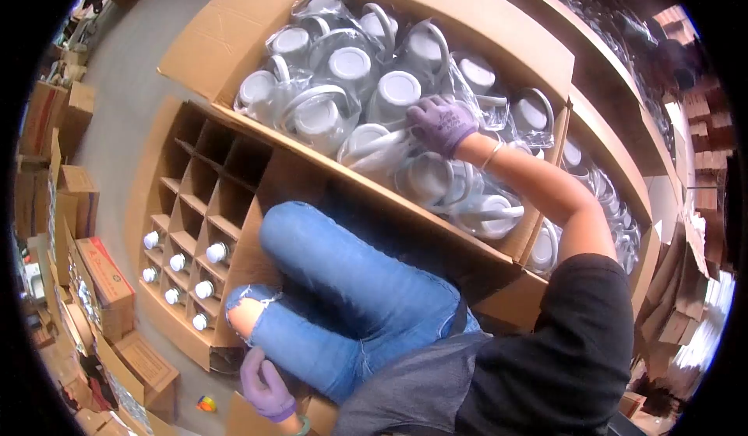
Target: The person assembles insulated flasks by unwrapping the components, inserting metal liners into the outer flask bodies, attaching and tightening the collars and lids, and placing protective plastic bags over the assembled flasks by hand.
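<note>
Sitting with knees bent, the person, in a dark shirt [584, 319] and torn blue jeans [358, 264], has the two hands well apart. Nearest the lower knee is the left hand [266, 387], in a purple glove; its grip is loosely spread, with nothing visible in it.

Just beyond the knees stands a divided carton [175, 331], with white-capped bottles [216, 252] in several cells (mostly just their caps and necks show).

Alongside the legs is a large carton [226, 38], packed with bagged containers [349, 63] that have round pale-grey ends and looped handles. The right hand [442, 127], also gloved, lies among them, near the middle, its fingers bent over one beside them. Whether that grip pinches plastic film, a container, or nothing is more than this view lets me tell.

The step in hand looks like taking hold of one bagged container. The next move calls for a firm hold on the piece itself rather than slack film, and care that neighbouring bags and handles do not snag.

Farther off, another carton [612, 136] bears similar wrapped pieces, and a red-sided box [109, 272] stands across the grey floor [171, 31].
</note>
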The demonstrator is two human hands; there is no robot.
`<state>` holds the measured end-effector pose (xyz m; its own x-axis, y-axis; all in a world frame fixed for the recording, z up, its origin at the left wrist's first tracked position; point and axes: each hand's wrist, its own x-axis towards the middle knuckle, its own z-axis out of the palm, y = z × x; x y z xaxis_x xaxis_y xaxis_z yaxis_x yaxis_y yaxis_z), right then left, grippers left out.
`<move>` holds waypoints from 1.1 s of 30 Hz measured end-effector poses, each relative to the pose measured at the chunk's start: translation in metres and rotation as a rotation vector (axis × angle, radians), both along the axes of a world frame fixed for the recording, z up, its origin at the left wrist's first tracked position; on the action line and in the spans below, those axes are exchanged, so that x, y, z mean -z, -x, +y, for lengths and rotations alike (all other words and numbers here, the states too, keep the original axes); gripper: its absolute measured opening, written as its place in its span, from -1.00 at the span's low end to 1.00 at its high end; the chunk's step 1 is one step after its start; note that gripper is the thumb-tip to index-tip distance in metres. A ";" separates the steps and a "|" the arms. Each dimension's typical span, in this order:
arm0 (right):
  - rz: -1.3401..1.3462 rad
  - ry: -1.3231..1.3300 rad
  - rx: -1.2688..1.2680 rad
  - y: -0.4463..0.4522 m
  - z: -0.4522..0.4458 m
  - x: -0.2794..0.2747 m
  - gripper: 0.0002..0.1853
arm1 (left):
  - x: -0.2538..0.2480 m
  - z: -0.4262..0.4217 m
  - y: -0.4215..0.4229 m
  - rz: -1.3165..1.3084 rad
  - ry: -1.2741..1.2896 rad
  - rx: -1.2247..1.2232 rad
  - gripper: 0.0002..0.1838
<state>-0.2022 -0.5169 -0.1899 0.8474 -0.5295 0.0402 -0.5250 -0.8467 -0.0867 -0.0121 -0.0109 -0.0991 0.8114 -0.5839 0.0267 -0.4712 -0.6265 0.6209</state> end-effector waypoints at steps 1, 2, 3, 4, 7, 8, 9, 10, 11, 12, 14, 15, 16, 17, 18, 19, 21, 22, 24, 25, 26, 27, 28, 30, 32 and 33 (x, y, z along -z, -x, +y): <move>-0.079 0.015 -0.055 0.002 0.000 0.006 -0.70 | 0.000 0.000 0.001 -0.006 -0.025 0.009 -0.76; -0.119 -0.029 -0.048 0.005 0.000 0.011 -0.75 | 0.001 0.000 0.002 -0.011 -0.049 0.019 -0.76; -0.101 -0.074 -0.064 0.005 -0.009 0.009 -0.77 | 0.003 -0.002 0.005 -0.015 -0.029 -0.012 -0.77; -0.082 -0.116 -0.081 0.004 -0.021 0.001 -0.79 | 0.006 -0.001 0.003 -0.022 -0.018 0.000 -0.77; -0.512 -0.099 0.275 -0.009 -0.094 -0.006 -0.65 | 0.014 -0.003 -0.002 -0.057 0.020 0.083 -0.77; -0.484 0.132 0.464 -0.015 -0.123 0.004 -0.56 | 0.010 -0.010 -0.001 -0.058 0.019 0.088 -0.77; -0.307 0.007 0.688 -0.021 -0.140 -0.007 -0.47 | 0.004 -0.020 0.000 -0.074 0.018 0.108 -0.77; -0.059 -0.077 0.867 -0.030 -0.156 -0.007 -0.39 | -0.002 -0.028 0.001 -0.093 0.018 0.128 -0.77; 0.001 -0.159 0.871 -0.033 -0.170 0.000 -0.37 | -0.005 -0.032 0.001 -0.099 0.018 0.137 -0.77; 0.058 -0.239 0.872 -0.035 -0.183 0.008 -0.35 | -0.008 -0.035 0.002 -0.101 0.006 0.136 -0.77; 0.018 -0.322 0.741 -0.038 -0.193 -0.001 -0.36 | -0.009 -0.032 -0.001 -0.110 -0.006 0.136 -0.77; -0.010 -0.452 0.750 -0.043 -0.205 -0.009 -0.34 | -0.006 -0.024 -0.004 -0.122 -0.009 0.155 -0.77; -0.015 -0.451 0.751 -0.041 -0.210 -0.012 -0.34 | -0.002 -0.019 -0.007 -0.134 -0.011 0.174 -0.77; -0.247 -0.535 0.757 -0.039 -0.207 -0.034 -0.34 | -0.005 -0.020 -0.010 -0.137 -0.008 0.173 -0.77; -0.479 -0.616 0.754 -0.036 -0.209 -0.054 -0.31 | -0.009 -0.022 -0.014 -0.128 0.015 0.195 -0.68; -0.502 -0.613 0.685 -0.033 -0.212 -0.079 -0.30 | -0.011 -0.024 -0.017 -0.119 0.041 0.216 -0.55; -0.515 -0.530 0.602 -0.027 -0.203 -0.137 -0.29 | -0.005 -0.027 -0.023 -0.051 0.065 0.150 -0.68; -0.510 -0.450 0.584 -0.024 -0.186 -0.166 -0.29 | -0.002 -0.031 -0.025 0.014 0.086 0.084 -0.78; -0.700 -0.516 0.458 -0.026 -0.156 -0.207 -0.46 | -0.007 -0.061 -0.030 0.141 0.198 0.115 -0.79; -0.704 -0.495 0.378 -0.027 -0.110 -0.252 -0.59 | -0.013 -0.080 -0.033 0.150 0.231 0.175 -0.80; -0.707 -0.476 0.298 -0.028 -0.068 -0.296 -0.66 | -0.020 -0.101 -0.032 0.157 0.311 0.217 -0.79; -0.751 -0.441 0.133 -0.029 -0.063 -0.309 -0.66 | -0.029 -0.120 -0.034 0.121 0.290 0.251 -0.78; -0.794 -0.401 -0.036 -0.031 -0.058 -0.322 -0.66 | -0.036 -0.139 -0.033 0.278 0.384 0.236 -0.80; -0.670 -0.266 -0.080 -0.031 -0.021 -0.369 -0.70 | -0.054 -0.177 -0.029 0.322 0.513 0.298 -0.75; -0.656 -0.379 -0.288 -0.033 0.000 -0.398 -0.71 | -0.054 -0.206 -0.037 0.543 0.709 0.340 -0.70; -0.573 0.122 -0.607 -0.038 0.014 -0.410 -0.70 | -0.056 -0.220 -0.040 0.689 0.751 0.202 -0.71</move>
<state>-0.1644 -0.5030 0.2204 0.8146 0.0469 0.5781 0.1213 -0.9885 -0.0907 0.0280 -0.2306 -0.0433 0.6776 -0.7354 0.0071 0.0808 0.0840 0.9932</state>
